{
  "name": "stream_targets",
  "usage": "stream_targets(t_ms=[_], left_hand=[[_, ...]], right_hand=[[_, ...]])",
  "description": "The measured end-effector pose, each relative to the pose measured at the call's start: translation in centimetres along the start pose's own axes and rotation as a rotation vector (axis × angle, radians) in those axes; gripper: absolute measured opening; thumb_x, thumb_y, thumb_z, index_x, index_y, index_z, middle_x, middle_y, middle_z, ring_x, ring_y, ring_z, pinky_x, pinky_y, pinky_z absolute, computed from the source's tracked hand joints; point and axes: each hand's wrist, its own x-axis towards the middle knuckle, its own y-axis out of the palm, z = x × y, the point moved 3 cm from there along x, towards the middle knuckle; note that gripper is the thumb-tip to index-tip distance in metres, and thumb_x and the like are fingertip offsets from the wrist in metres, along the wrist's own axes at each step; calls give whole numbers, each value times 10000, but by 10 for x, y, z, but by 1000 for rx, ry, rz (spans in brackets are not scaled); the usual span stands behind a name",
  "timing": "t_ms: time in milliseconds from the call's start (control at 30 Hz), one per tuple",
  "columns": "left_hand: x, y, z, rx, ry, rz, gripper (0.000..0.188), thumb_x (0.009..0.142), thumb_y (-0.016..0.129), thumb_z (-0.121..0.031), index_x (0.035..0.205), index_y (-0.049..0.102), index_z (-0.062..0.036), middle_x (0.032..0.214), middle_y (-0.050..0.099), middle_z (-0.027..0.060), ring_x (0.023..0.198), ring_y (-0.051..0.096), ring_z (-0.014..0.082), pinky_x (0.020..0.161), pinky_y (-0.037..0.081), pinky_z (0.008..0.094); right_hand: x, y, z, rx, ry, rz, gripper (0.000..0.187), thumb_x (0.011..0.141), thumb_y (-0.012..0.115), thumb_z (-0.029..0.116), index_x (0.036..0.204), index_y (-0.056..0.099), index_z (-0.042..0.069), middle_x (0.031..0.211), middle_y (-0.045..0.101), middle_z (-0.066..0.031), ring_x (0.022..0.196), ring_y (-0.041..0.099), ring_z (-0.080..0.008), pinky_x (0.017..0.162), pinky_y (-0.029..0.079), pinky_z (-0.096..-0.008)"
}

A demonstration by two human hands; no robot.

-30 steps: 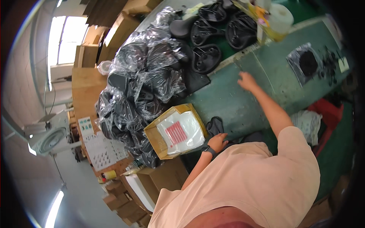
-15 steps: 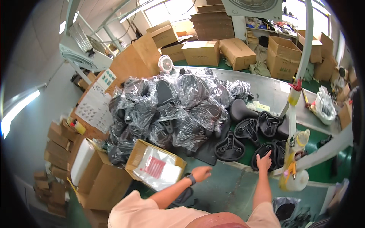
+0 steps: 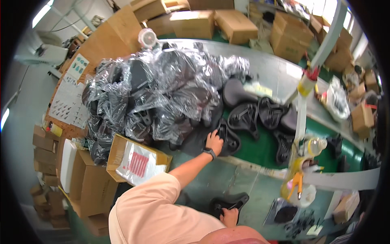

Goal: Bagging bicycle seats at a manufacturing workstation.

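My left hand (image 3: 214, 143) reaches over the bench onto a black bicycle saddle (image 3: 232, 142), which lies underside up. Its fingers are bent at the saddle's left edge. Close to my body, my right hand (image 3: 230, 217) grips a second black saddle (image 3: 237, 200), tilted, with part of it hidden by the hand and my body. Several more black saddles (image 3: 243, 117) lie on the green surface to the right of my left hand. A large heap of saddles in clear plastic bags (image 3: 170, 73) fills the bench to the left.
An open carton (image 3: 165, 159) holding plastic bags stands left of my left arm, beside a larger box (image 3: 93, 183). A white post (image 3: 301, 118) with bottles (image 3: 315, 145) rises at the right. Small black parts (image 3: 298, 228) and a bagged black item (image 3: 285, 214) lie at lower right.
My right hand has brought a saddle from the right side of the bench toward my body. My left hand has moved forward onto another saddle. The view has shifted and tilted.
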Motion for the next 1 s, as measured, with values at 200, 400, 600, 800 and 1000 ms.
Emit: stream_targets(t_ms=[200, 400, 600, 800, 1000], left_hand=[[-79, -71, 0, -208, 66, 403, 156, 936, 739, -250, 909, 823, -122, 900, 759, 132, 919, 719, 362, 810, 592, 518], [-219, -114, -20, -276, 127, 889, 196, 937, 752, -294, 995, 828, -123, 924, 778, 156, 929, 733, 396, 822, 597, 543], [-204, -172, -19, -311, -18, 1107, 308, 983, 740, -384, 1162, 821, -146, 1044, 814, 158, 973, 779, 387, 870, 607, 512], [-58, -116, 19, -374, -47, 372, 461, 924, 808, -227, 1357, 712, -100, 1277, 761, 151, 1182, 710, 380, 994, 573, 482], [123, -15, 1, -81, 312, 137, 774, 827, 842, -182, 1543, 552, -129, 1580, 535, 222, 1477, 496, 422, 1213, 428, 525]], right_hand=[[79, -123, 43, 396, 155, -22, 438, 909, 732, 179, 1322, 738, 33, 1238, 754, -247, 1155, 698, -473, 1013, 574, -522], [270, -197, -53, 23, 166, -493, 822, 931, 803, 226, 1647, 433, 64, 1487, 566, -251, 1347, 549, -469, 1133, 491, -533], [387, -255, -165, -145, 998, -457, 945, 930, 748, 527, 1671, 353, 93, 1407, 715, -243, 1393, 595, -489, 1151, 397, -661], [359, -208, -173, -196, 833, -489, 833, 949, 743, 580, 1560, 430, 111, 1200, 766, -237, 1134, 718, -460, 994, 527, -572], [268, -162, -43, 265, 282, -562, 618, 948, 778, 491, 1369, 583, 83, 1040, 741, -287, 975, 697, -492, 905, 529, -566]])
